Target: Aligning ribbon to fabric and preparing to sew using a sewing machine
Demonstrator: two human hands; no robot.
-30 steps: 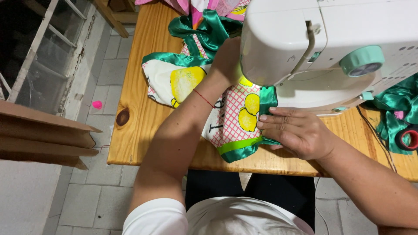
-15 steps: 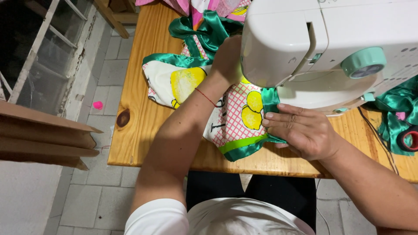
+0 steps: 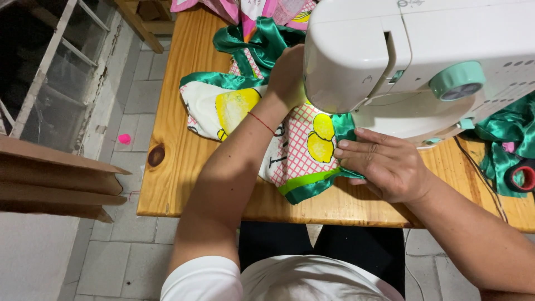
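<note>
A white sewing machine (image 3: 412,61) with a mint-green dial stands on a wooden table (image 3: 173,161). Under its head lies a patterned cloth (image 3: 304,150) with yellow lemons, a pink grid and a green satin edge. My left hand (image 3: 287,75) reaches behind the machine head and rests on the cloth; its fingers are hidden by the machine. My right hand (image 3: 379,164) lies flat on the near green edge of the cloth, fingers pressing it to the table beside the machine base.
More green satin (image 3: 504,142) is bunched at the table's right with a red ring-shaped object (image 3: 524,178) on it. Pink printed fabric (image 3: 239,8) lies at the far edge. Brown cardboard (image 3: 56,178) juts in at left above a tiled floor.
The cloth and my right hand have shifted slightly toward the machine. My left hand stays behind the machine head.
</note>
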